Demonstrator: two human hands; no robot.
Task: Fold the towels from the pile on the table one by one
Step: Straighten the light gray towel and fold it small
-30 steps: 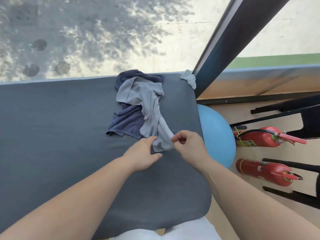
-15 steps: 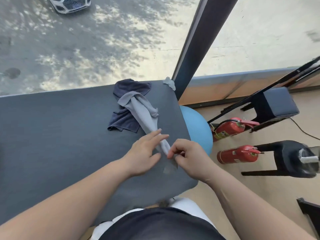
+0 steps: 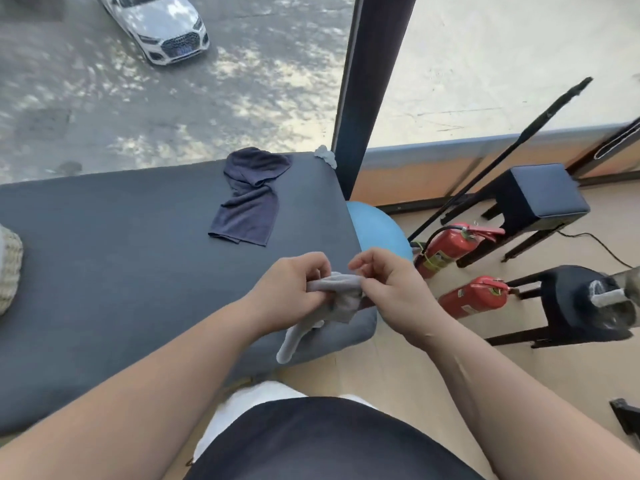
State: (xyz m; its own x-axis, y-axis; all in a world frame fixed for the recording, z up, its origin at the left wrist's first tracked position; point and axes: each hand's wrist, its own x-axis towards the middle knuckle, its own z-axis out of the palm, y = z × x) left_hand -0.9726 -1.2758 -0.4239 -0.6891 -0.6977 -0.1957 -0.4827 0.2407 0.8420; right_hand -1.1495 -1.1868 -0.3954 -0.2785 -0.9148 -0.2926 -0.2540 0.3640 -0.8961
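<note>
A light grey towel (image 3: 341,299) hangs bunched over the near right corner of the dark grey table (image 3: 114,258). My left hand (image 3: 291,289) grips its upper left part. My right hand (image 3: 388,292) pinches its upper right edge, and a tail of the towel droops down over the table's edge. A dark navy towel (image 3: 251,209) lies crumpled near the far edge of the table, apart from both hands. A small light grey cloth (image 3: 325,155) sits at the far right corner.
A woven basket (image 3: 8,271) peeks in at the left edge. Right of the table are a blue exercise ball (image 3: 379,226), two red fire extinguishers (image 3: 450,245), and black stools (image 3: 540,199). A window with a dark post (image 3: 370,81) stands behind.
The light grey towel has been pulled off the navy towel and drawn toward the near right corner. Both hands now hold it bunched up. The view has tilted up and right.
</note>
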